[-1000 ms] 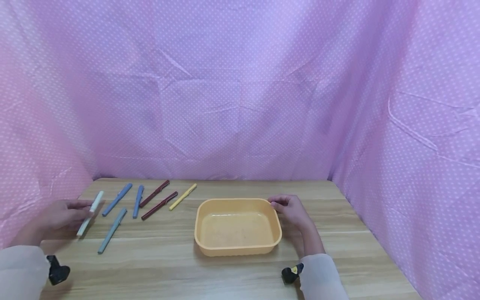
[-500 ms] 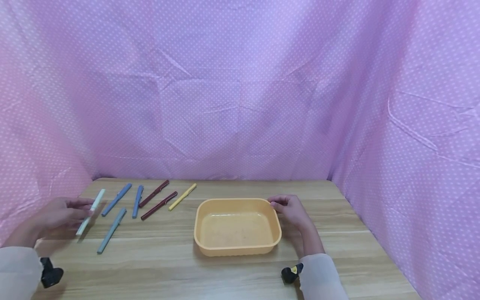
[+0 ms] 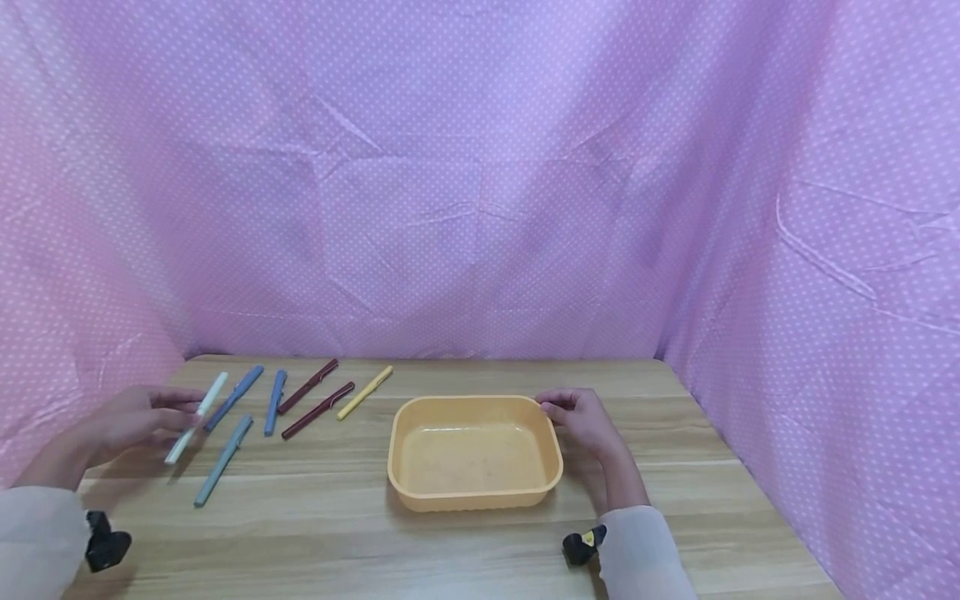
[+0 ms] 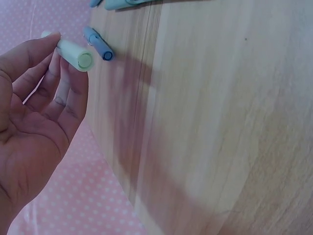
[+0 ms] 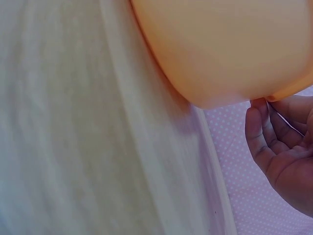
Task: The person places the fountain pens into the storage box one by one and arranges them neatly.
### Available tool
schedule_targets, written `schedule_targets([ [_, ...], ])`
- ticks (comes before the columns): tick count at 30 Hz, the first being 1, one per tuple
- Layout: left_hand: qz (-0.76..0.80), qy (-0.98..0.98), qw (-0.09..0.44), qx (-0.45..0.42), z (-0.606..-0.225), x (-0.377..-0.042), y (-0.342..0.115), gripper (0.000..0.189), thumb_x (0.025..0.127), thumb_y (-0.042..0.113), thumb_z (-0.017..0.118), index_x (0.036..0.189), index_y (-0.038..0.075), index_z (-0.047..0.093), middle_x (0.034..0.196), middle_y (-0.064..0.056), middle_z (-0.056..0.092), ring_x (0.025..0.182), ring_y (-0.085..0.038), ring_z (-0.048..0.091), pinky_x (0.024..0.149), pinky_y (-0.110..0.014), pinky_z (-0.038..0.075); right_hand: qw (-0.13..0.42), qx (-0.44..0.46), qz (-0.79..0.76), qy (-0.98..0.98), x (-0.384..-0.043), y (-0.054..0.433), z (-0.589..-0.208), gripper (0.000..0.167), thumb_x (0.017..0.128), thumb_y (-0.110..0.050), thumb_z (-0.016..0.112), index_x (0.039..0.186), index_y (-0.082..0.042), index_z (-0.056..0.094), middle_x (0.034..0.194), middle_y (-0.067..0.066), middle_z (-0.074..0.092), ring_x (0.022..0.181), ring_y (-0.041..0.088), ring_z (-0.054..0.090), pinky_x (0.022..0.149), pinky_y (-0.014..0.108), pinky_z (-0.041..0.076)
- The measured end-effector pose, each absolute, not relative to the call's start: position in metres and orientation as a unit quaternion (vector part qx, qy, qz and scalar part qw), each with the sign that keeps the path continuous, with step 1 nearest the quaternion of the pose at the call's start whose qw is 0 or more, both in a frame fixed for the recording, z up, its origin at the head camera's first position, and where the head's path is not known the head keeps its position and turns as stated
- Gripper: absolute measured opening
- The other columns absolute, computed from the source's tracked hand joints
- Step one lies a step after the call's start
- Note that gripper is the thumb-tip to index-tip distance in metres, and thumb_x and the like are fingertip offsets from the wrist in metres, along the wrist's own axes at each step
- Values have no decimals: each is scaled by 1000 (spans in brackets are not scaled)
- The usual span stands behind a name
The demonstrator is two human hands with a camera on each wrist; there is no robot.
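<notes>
Pinching pale green pen (image 4: 72,53) between left fingers (image 4: 79,88), tray rim (image 3: 476,497) between right fingers (image 5: 254,129)

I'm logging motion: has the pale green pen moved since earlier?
Yes: the pale green pen in the left hand has shifted rightward, toward the nearest blue pen.

Nine to ten o'clock from one tub (image 3: 476,502) are two blue pens (image 3: 236,397) (image 3: 275,402), two dark red pens (image 3: 307,387) (image 3: 318,411), one teal pen (image 3: 223,461), one yellow pen (image 3: 365,392), one pale pen (image 3: 212,393). There are two hands (image 3: 142,421) (image 3: 588,423), two wrist cameras (image 3: 108,546) (image 3: 579,550).
</notes>
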State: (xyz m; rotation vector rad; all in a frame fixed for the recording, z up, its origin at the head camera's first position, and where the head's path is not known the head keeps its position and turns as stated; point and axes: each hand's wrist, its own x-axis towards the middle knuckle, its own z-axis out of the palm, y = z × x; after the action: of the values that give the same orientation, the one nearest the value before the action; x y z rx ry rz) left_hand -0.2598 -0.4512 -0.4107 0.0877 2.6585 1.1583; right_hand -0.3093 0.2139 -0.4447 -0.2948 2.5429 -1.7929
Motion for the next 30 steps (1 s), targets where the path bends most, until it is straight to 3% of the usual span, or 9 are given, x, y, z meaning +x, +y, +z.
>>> schedule_targets([
  [7, 416, 899, 132, 47, -410, -267, -445, 71, 101, 21, 65, 149, -17, 30, 146, -41, 41, 107, -9, 64, 86, -36, 62, 7, -93, -568, 818, -309, 213, -444, 19, 99, -2, 65, 114, 7, 72, 107, 18, 74, 98, 24, 71, 82, 26, 60],
  [21, 433, 890, 124, 62, -406, -282, -427, 73, 97, 19, 70, 148, -18, 33, 139, -35, 52, 99, -3, 62, 83, -37, 62, 5, -94, -565, 820, -309, 212, -443, 20, 99, -4, 65, 114, 6, 72, 106, 18, 74, 97, 25, 72, 82, 27, 60],
  [30, 438, 889, 122, 62, -399, -287, -416, 72, 98, 18, 69, 150, -16, 32, 138, -33, 52, 103, -13, 64, 84, -40, 62, 1, -104, -557, 824, -308, 212, -441, 21, 100, -5, 65, 115, 8, 71, 106, 17, 74, 96, 23, 71, 81, 29, 60],
])
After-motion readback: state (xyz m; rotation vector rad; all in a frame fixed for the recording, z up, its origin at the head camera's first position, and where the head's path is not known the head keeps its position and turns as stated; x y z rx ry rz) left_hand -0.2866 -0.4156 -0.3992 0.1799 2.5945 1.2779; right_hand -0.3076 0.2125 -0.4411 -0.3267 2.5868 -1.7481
